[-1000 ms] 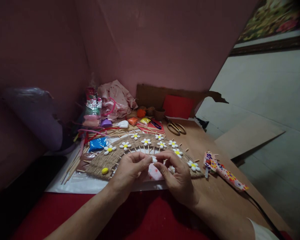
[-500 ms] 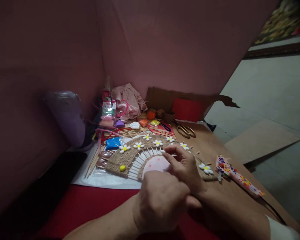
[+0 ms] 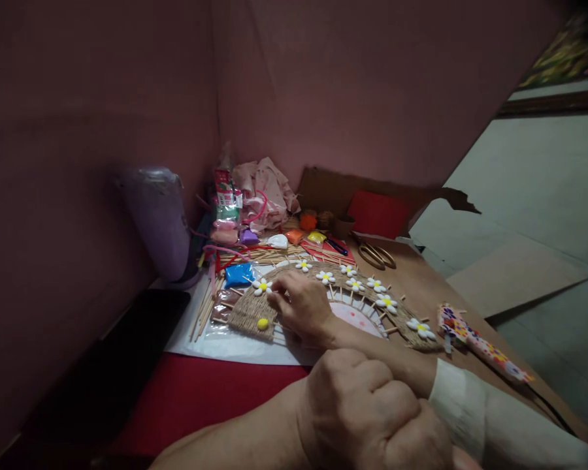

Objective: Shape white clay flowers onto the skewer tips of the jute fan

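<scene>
Red surface [image 3: 200,391] borders the left hand [image 3: 372,418], balled into a fist, contents hidden. Beyond, the right hand [image 3: 301,307] bends over the arch [image 3: 341,281] on the sheet [image 3: 189,343], grip hidden. Likely light, stiff, brittle at its sticks [image 3: 220,320]; best held by its woven band [image 3: 245,314], tan with white daisies [image 3: 325,277], one yellow dot [image 3: 262,324].

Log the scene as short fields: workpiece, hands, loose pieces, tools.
Workpiece: woven twine arch with white-and-yellow daisies
Right hand: over the arch's left part, fingertips beside a daisy; grip unclear
Left hand: fisted in foreground; contents hidden
Yellow ball: on arch's left end, no petals around it
Tools: gold-handled scissors behind, flower-patterned glue gun at right
</scene>
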A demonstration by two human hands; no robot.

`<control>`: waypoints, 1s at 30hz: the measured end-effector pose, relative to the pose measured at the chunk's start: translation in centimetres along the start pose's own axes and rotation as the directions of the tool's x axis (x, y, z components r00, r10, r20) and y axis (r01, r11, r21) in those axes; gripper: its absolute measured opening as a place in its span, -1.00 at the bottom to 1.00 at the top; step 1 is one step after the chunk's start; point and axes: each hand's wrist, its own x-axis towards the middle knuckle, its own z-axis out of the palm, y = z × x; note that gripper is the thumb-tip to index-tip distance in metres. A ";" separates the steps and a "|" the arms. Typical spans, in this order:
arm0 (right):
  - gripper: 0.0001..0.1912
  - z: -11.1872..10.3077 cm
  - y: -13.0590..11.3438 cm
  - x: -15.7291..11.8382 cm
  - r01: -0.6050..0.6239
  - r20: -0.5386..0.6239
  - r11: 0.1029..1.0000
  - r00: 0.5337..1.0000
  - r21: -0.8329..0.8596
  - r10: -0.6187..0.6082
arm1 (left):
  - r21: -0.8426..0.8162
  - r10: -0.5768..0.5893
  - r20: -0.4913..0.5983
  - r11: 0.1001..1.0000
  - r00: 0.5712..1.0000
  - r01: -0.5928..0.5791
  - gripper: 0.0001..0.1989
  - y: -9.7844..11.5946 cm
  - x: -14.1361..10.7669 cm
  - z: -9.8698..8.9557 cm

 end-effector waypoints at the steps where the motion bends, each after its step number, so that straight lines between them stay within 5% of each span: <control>1: -0.96 0.2 0.0 0.1 -0.005 0.005 1.000 1.000 -0.002 0.005 | -0.009 0.007 0.007 1.000 1.000 -0.006 -0.59 0.0 0.1 0.0; 14: -0.94 0.7 -0.2 0.5 -0.016 0.052 0.996 0.998 -0.092 0.021 | -0.001 0.040 -0.085 0.999 0.996 -0.040 -0.54 -0.2 1.3 -0.3; 22: -0.95 0.7 -0.2 1.1 -0.004 0.090 0.991 0.996 -0.135 0.017 | -0.005 0.063 0.051 0.998 0.997 -0.063 -0.56 -0.3 1.2 -0.5; 30: -0.84 -1.3 0.1 0.4 0.130 0.113 0.976 0.987 -0.174 -0.111 | -0.042 0.032 -0.024 0.999 0.999 -0.033 -0.59 -0.1 1.0 -0.2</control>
